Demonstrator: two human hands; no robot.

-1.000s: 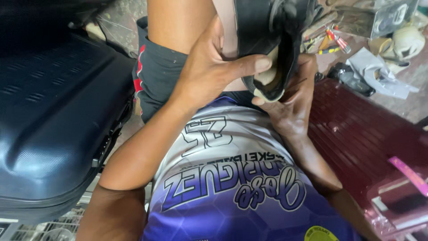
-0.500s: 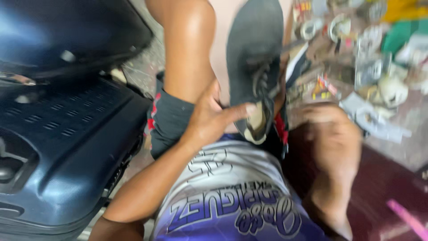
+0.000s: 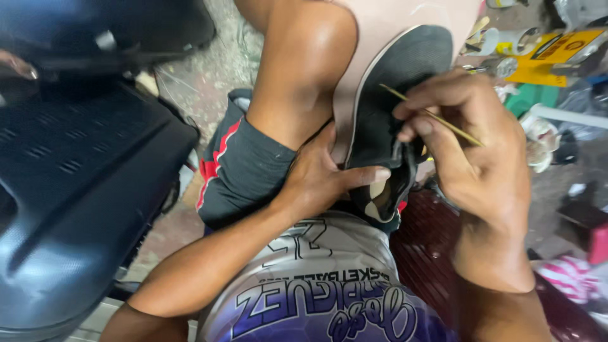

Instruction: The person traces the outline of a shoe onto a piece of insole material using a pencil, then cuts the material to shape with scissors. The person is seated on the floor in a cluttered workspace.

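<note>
Left hand [image 3: 323,174] braces a dark shoe [image 3: 392,95]; right hand [image 3: 468,145] pinches a thin stick [image 3: 437,117], possibly a needle.

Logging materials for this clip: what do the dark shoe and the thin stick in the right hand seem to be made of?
Dark grey shoe: apparently knit or mesh fabric, matte, with a fine woven texture; pale lining shows inside. Thin tan stick pinched in the right hand: probably wood or bamboo, though a metal tool cannot be ruled out. The left hand steadies the shoe.

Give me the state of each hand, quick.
Left hand: closed on the black shoe, thumb across its side.
Right hand: closed, pinching a thin stick at the shoe.
</note>
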